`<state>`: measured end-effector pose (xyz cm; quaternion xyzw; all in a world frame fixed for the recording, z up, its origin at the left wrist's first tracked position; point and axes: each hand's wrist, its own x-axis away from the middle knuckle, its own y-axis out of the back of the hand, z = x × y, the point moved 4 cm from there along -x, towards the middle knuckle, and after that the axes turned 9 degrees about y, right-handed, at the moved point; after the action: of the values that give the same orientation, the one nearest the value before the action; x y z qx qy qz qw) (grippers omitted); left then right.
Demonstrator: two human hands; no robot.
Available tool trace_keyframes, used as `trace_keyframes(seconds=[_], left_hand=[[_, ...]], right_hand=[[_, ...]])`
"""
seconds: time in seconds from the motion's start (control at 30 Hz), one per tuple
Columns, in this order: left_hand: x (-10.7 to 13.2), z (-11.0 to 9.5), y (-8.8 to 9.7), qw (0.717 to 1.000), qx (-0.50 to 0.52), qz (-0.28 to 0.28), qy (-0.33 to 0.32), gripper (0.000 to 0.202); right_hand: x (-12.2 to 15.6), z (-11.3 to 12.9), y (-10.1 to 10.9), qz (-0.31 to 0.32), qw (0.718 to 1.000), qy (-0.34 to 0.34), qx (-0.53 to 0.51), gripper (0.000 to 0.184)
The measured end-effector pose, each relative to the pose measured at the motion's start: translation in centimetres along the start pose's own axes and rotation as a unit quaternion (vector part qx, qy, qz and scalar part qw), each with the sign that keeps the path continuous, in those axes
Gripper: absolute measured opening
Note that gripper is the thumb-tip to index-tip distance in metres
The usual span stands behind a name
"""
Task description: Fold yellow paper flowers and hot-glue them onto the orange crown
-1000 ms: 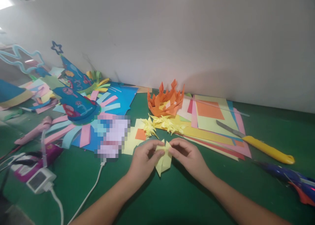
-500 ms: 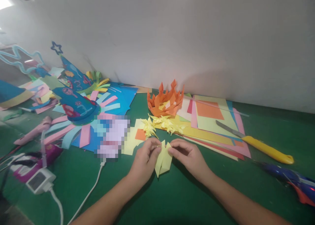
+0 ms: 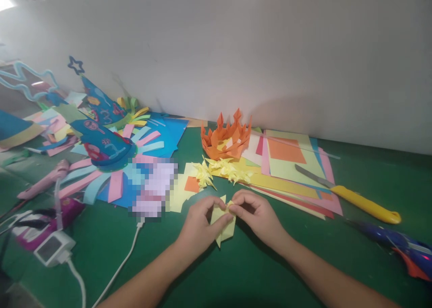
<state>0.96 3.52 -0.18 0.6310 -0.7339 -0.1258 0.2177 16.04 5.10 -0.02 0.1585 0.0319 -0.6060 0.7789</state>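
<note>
Between my two hands is a small folded piece of pale yellow paper (image 3: 227,232), with a point hanging at its lower end. My left hand (image 3: 204,220) grips its left side, thumb laid across the front. At the upper right corner, the fingertips of my right hand (image 3: 254,211) pinch the paper, where a flap is bent over. Just beyond lie several yellow folded paper pieces (image 3: 232,171) with pointed tips. Behind them stands an orange folded-paper crown (image 3: 227,139).
A yellow-handled knife (image 3: 364,203) lies right of stacked coloured paper sheets (image 3: 297,171). A blue glue gun (image 3: 394,240) is at far right. Decorated blue cone hats (image 3: 104,139), a pink tool (image 3: 45,182) and a white cable (image 3: 123,263) occupy the left. A wall rises behind.
My left thumb has moved right across the paper towards my right fingertips. The paper's upper right flap is now bent over, and the paper sits slightly lower.
</note>
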Motion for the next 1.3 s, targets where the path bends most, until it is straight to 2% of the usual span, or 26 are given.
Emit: trace_keyframes(seconds=[0.23, 0.6, 1.03, 1.3], left_hand=[[-0.07, -0.48, 0.01, 0.999, -0.007, -0.012, -0.037, 0.017], [0.14, -0.47, -0.07, 0.998, -0.003, -0.021, -0.055, 0.018], [0.08, -0.53, -0.14, 0.998, 0.016, -0.026, -0.055, 0.014], [-0.02, -0.70, 0.06, 0.998, 0.022, -0.023, -0.054, 0.016]], right_hand=[[0.02, 0.14, -0.11, 0.008, 1.000, 0.004, -0.002, 0.023], [-0.09, 0.38, -0.15, 0.023, 1.000, 0.014, -0.001, 0.023], [-0.02, 0.56, -0.13, 0.028, 0.999, 0.029, -0.013, 0.025], [0.13, 0.02, -0.11, 0.017, 0.999, 0.016, -0.031, 0.027]])
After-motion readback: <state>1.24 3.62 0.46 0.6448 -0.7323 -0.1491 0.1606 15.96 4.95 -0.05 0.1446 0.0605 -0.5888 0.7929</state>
